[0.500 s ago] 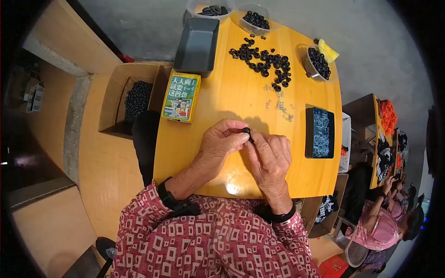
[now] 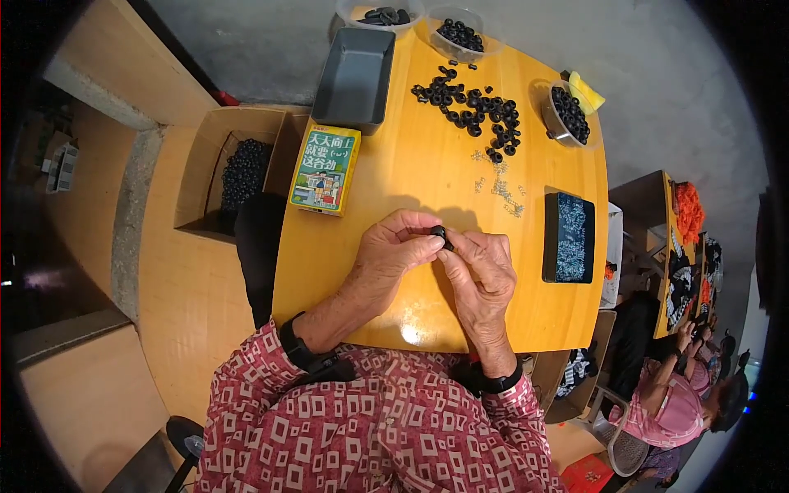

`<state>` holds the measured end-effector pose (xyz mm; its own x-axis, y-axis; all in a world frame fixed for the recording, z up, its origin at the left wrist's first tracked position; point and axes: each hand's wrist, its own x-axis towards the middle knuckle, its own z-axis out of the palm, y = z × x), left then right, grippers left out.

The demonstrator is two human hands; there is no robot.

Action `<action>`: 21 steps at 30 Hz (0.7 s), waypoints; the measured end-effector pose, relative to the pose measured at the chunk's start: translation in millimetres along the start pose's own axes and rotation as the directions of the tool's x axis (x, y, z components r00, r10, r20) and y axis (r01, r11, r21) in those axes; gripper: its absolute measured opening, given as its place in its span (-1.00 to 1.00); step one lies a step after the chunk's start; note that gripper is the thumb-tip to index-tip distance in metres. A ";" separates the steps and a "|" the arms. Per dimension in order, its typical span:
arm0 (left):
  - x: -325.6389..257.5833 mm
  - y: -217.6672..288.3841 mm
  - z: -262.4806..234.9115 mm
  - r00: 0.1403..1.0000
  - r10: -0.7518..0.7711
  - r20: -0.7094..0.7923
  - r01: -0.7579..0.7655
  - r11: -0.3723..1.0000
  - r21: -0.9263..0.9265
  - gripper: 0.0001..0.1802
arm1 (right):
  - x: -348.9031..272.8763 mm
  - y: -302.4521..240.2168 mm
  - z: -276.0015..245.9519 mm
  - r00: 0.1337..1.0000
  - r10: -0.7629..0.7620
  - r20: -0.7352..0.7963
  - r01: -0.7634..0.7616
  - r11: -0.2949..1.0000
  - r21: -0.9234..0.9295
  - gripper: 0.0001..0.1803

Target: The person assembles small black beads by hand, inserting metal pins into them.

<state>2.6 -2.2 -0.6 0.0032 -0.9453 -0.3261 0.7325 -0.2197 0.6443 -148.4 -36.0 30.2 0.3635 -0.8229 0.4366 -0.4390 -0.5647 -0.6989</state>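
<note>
The left hand (image 2: 385,256) pinches a small black part (image 2: 440,234) between the thumb and fingers, and the right hand (image 2: 485,275) has its thumb and forefinger pressed on the same part from the other side. The part is held just above the near half of the worktop (image 2: 526,324), between the two hands. Beyond them, a loose pile of black pieces (image 2: 474,130) lies scattered, with small clear bits (image 2: 505,197) on its near side. A dark tray (image 2: 549,263) of tiny shiny pieces sits to the right. To the left, a green and yellow box (image 2: 325,172) stands by an empty grey tray (image 2: 353,74). A bowl (image 2: 552,127) of black pieces stands near the far right edge, touching something yellow (image 2: 588,95).
</note>
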 end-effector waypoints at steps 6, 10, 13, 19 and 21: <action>-1.5 -0.4 0.6 0.997 0.071 0.035 -0.071 0.997 0.005 -0.72 | 4.6 -12.2 -8.9 0.999 -0.040 -0.009 0.039 0.995 -0.096 -0.68; -2.2 -1.2 0.9 0.998 0.041 0.039 -0.041 0.999 0.010 -0.72 | 5.6 -11.9 -14.3 0.993 -0.110 0.050 0.116 0.984 -0.137 -0.74; -3.2 -0.3 2.0 0.999 -0.004 0.036 0.005 1.000 -0.015 -0.73 | 8.8 -12.0 -21.0 0.990 -0.126 0.062 0.134 0.978 -0.160 -0.78; -5.9 2.1 4.8 0.990 -0.068 0.127 0.080 0.993 -0.091 -0.76 | 17.8 -6.2 -36.4 0.985 -0.149 0.090 0.159 0.981 -0.109 -0.80; -6.1 2.4 5.8 0.987 -0.073 0.143 0.086 0.992 -0.088 -0.77 | 20.6 -7.8 -39.0 0.982 -0.154 0.113 0.166 0.981 -0.105 -0.80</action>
<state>0.4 1.6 7.0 -0.1473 -0.9516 -0.2697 0.7872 -0.2779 0.5505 -169.5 -51.0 66.6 0.5173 -0.7137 0.4723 -0.4560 -0.6968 -0.5536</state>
